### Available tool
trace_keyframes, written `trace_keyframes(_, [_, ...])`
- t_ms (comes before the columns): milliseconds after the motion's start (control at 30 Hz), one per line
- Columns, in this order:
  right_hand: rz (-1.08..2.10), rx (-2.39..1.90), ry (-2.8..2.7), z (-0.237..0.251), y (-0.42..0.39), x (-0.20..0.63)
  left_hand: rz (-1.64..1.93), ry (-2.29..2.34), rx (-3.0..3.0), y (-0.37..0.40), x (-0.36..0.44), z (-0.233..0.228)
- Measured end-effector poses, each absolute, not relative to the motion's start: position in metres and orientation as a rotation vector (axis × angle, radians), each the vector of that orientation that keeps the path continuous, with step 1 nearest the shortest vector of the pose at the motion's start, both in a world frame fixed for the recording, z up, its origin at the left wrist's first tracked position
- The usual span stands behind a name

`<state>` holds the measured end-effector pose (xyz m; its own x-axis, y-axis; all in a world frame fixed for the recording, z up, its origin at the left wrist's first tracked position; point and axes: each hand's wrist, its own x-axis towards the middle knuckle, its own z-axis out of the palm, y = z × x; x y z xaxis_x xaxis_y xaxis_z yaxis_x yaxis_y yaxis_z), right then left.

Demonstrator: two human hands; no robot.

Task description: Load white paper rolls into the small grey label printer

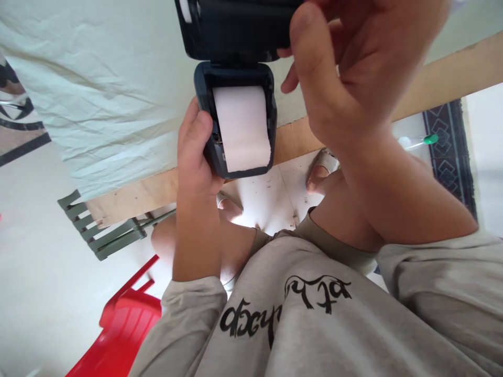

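Note:
A dark handheld printer (236,36) is held up in front of me, with its hinged lid (204,89) swung open toward me. A white paper roll (241,128) sits in the lid, its torn end hanging at the lower edge. My left hand (196,152) grips the lid's left side, thumb on its rim. My right hand (346,68) is curled at the right side of the printer body, fingertips touching it.
A table (118,201) with a wooden edge and a pale green cloth (98,94) lies beyond the printer. A red plastic chair (126,319) and a grey-green chair (102,233) stand at the lower left. A clear bottle with a green cap (416,141) lies on the tiled floor at right.

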<state>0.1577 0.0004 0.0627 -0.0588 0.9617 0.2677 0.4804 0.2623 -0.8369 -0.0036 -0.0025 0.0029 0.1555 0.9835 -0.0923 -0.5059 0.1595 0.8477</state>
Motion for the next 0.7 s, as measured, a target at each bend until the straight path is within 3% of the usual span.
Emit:
trace_keyframes(100, [0.349,-1.287,-1.688,0.054,0.004,0.154,1.229,0.774,0.783,-0.002,-0.004,0.005])
trace_keyframes(333, [0.036,-1.484,-2.143,0.045,0.009,0.152,1.184,0.795,0.807,-0.004,-0.004,0.008])
trace_keyframes(700, [0.247,-1.739,-2.501,0.063,0.007,0.151,1.164,0.863,1.001,-0.003,-0.005,0.005])
